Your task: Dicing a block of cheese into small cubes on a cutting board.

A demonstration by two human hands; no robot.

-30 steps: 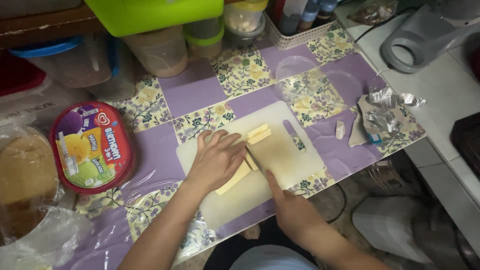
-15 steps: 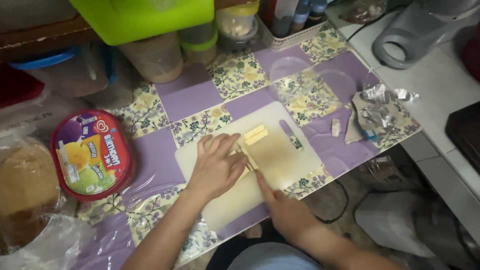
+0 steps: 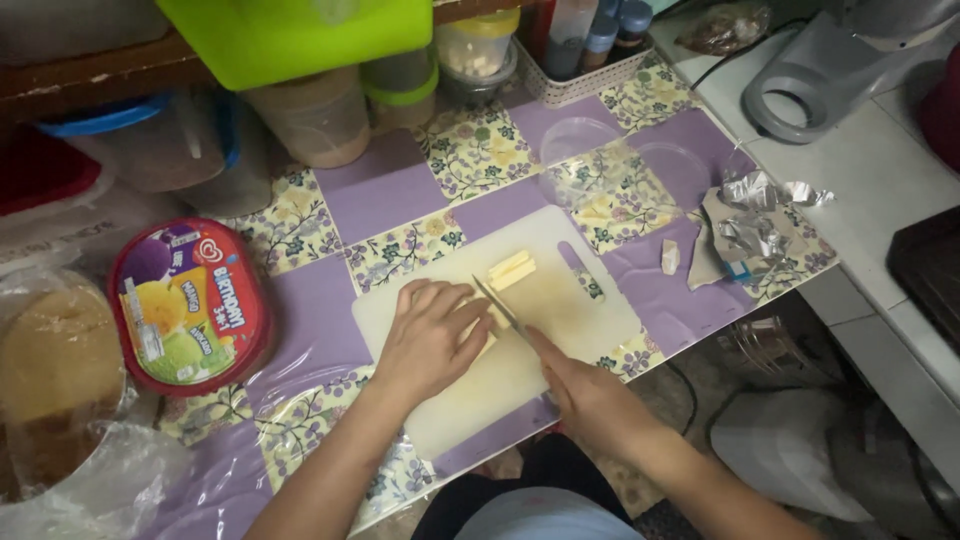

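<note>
A white cutting board (image 3: 590,305) lies on the purple and floral tablecloth. My left hand (image 3: 430,335) presses flat on a pale yellow block of butter (image 3: 488,342), most of it hidden under my fingers. My right hand (image 3: 585,390) grips a knife (image 3: 497,303) whose blade sits against the block just right of my left fingertips. Two cut yellow slices (image 3: 512,270) lie apart on the board, beyond the blade.
A red oval lidded tub (image 3: 185,305) stands left of the board. Crumpled foil wrapper (image 3: 750,225) and a small butter scrap (image 3: 670,257) lie to the right. Clear lids (image 3: 620,160), jars, a green container (image 3: 300,35) and a grey appliance (image 3: 830,70) crowd the back. Bagged bread (image 3: 55,370) sits far left.
The knife has shifted left along the block toward my left hand, and my left fingers have drawn back slightly. The cut slices stay put.
</note>
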